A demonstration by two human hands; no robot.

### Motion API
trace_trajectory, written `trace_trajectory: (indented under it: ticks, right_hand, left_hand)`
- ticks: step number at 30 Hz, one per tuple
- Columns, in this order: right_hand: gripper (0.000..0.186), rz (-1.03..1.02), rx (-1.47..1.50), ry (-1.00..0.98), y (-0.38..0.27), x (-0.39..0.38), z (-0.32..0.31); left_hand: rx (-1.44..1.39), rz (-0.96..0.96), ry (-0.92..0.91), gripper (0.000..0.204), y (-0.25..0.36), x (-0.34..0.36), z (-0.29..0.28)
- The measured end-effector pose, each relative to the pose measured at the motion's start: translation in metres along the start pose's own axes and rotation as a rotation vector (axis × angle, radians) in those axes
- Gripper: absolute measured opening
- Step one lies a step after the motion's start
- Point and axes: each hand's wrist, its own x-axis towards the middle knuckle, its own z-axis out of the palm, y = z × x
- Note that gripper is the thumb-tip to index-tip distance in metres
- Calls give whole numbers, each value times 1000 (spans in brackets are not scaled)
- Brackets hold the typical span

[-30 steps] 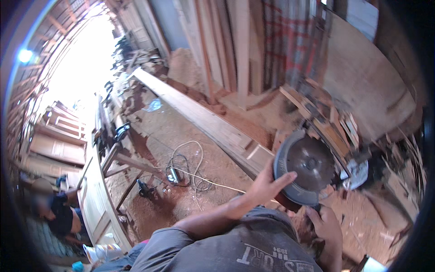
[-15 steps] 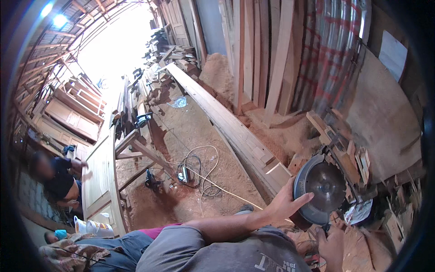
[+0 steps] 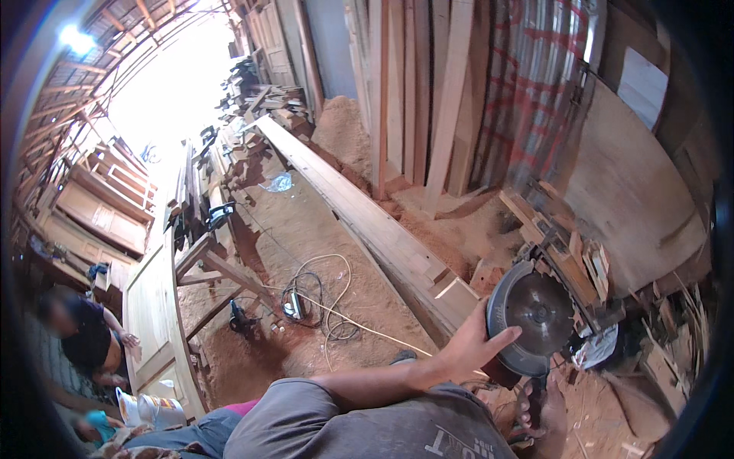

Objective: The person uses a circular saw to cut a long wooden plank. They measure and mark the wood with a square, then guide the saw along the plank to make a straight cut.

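Both hands grip a dark circular saw.

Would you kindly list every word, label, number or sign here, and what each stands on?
Grey T-shirt: pale lettering, deliberately left unquoted.
Circular saw: pale lettering on its curved guard, too small to read.
White bucket: coloured print, too blurred to read.
Corrugated sheets: red marks, no word I can make out.
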Motion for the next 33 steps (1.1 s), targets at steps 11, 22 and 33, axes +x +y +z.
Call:
trace_trajectory:
  ticks: [11,22,33]
  right_hand:
    - [33,-118,-190,-33,-6,2,26]
    - [37,-521,-1375,360,-17,-23,53]
    - [52,-124,54,-533,25,27,-6]
  left_hand:
    - [-14,59,-58,76,-5,10,-1]
    - [842,693,-46,39,20,8,4]
    - [690,759,-39,23,13,16,9]
